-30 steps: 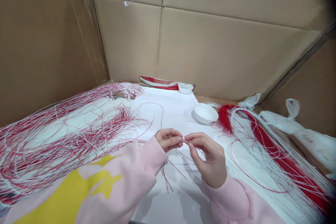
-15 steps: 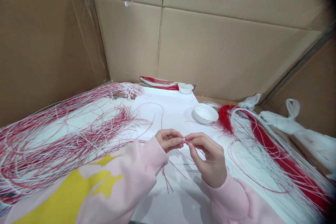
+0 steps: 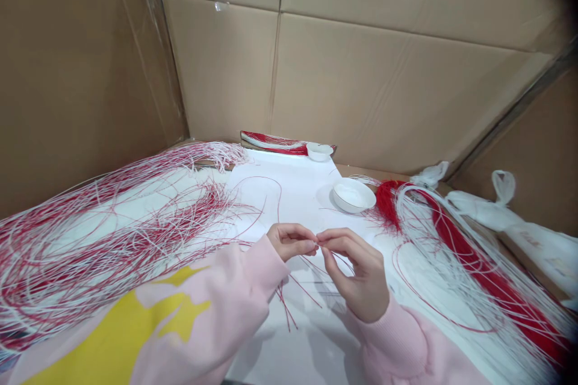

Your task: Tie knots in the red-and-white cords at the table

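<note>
My left hand (image 3: 293,242) is closed, its thumb and forefinger pinched on a thin cord whose short bit shows at the fingertips. Right against it, my right hand (image 3: 359,274) has its fingertips drawn together at the same spot, closed on the cord too. The fingers hide most of what lies between them. Below and behind the hands, several loose red cord ends (image 3: 289,307) rest on the white table surface (image 3: 302,355). A single red cord (image 3: 279,198) curves across the white surface beyond my left hand.
Tangled red and white cords (image 3: 126,246) cover the left side. A bundle of red and white cords (image 3: 469,252) lies at the right. Beyond my hands stand a white bowl (image 3: 354,195) and a smaller white bowl (image 3: 320,152). Cardboard walls (image 3: 343,78) surround the table; plastic bags (image 3: 492,210) lie far right.
My fingertips have come slightly closer together, and less of the cord shows between them. The arms and everything on the table look the same.
</note>
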`<action>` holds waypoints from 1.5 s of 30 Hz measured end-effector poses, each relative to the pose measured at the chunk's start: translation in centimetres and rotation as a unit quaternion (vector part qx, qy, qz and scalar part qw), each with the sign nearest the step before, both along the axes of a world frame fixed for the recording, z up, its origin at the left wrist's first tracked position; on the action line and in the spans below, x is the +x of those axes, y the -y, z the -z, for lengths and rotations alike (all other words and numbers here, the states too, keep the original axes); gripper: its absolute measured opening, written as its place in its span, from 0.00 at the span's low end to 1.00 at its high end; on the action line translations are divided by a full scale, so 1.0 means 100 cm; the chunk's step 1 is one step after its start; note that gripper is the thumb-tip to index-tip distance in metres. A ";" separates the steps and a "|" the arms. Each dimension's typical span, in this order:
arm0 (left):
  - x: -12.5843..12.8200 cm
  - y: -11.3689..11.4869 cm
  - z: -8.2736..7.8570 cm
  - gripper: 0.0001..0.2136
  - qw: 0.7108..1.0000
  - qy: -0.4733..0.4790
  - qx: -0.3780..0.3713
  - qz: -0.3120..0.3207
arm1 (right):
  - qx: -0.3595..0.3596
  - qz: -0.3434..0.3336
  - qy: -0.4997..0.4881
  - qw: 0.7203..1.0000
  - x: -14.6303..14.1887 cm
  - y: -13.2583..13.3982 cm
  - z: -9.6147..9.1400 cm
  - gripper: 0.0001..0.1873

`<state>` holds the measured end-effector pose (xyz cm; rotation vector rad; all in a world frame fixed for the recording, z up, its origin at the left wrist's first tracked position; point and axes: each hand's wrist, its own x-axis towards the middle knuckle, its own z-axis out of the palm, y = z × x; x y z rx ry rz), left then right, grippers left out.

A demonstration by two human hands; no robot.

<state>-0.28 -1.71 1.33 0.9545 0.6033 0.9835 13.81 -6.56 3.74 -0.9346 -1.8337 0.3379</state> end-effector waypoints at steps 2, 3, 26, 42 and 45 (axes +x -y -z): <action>0.000 0.000 0.001 0.13 1.000 0.001 0.003 -0.001 | -0.002 0.001 0.002 1.000 0.000 0.000 0.000 0.06; 0.000 -0.001 0.002 0.12 1.000 0.002 0.006 -0.001 | -0.004 0.000 0.004 1.000 0.000 0.000 0.000 0.06; -0.003 0.001 -0.001 0.08 0.993 -0.051 0.102 -0.042 | -0.035 -0.008 0.005 0.999 0.000 -0.004 0.002 0.05; -0.003 0.001 -0.002 0.11 0.986 -0.089 0.129 -0.065 | -0.044 0.029 0.016 0.998 0.001 -0.005 0.002 0.06; -0.004 0.001 -0.003 0.11 0.983 -0.091 0.139 -0.081 | -0.037 0.067 0.037 0.996 0.004 -0.006 0.000 0.09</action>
